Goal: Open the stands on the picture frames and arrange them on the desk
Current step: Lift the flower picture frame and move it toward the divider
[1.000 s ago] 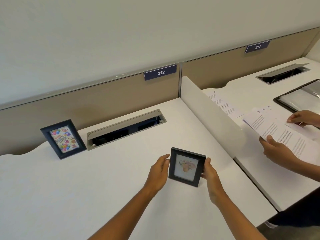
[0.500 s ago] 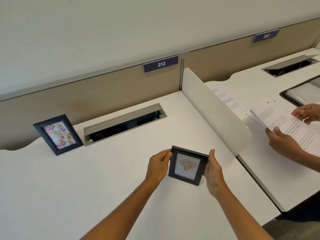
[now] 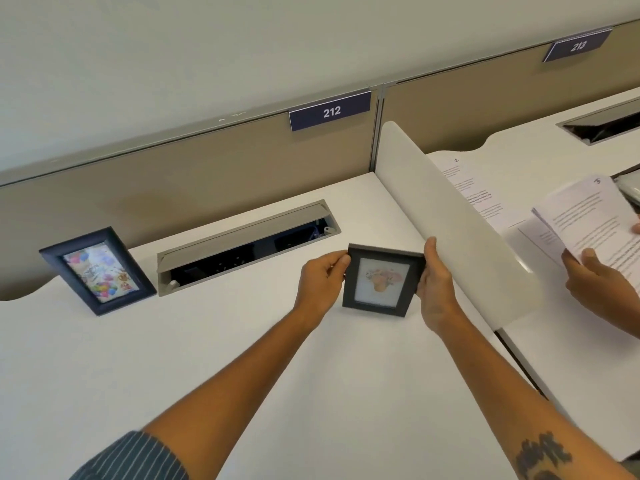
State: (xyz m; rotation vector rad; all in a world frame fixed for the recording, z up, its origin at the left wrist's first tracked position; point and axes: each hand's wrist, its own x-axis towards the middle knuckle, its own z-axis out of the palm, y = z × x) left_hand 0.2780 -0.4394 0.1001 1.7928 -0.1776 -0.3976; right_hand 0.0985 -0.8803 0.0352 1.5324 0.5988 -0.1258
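Note:
A small black picture frame (image 3: 381,281) with a pale flower print faces me, upright, at the right part of the white desk (image 3: 242,358). My left hand (image 3: 320,284) grips its left edge and my right hand (image 3: 437,289) grips its right edge. Its stand is hidden behind it. I cannot tell whether its bottom edge touches the desk. A second, dark blue frame (image 3: 97,270) with a colourful print stands leaning back on its own at the far left of the desk, apart from both hands.
An open grey cable tray (image 3: 242,244) is set into the desk behind the frames. A white divider panel (image 3: 460,220) rises just right of my right hand. Beyond it, another person's hand (image 3: 595,282) holds printed sheets (image 3: 595,220). A beige partition (image 3: 194,178) backs the desk.
Both hands have carried the small black frame away from me, toward the cable tray and the divider. The blue frame has not moved. The other person has lifted the sheets.

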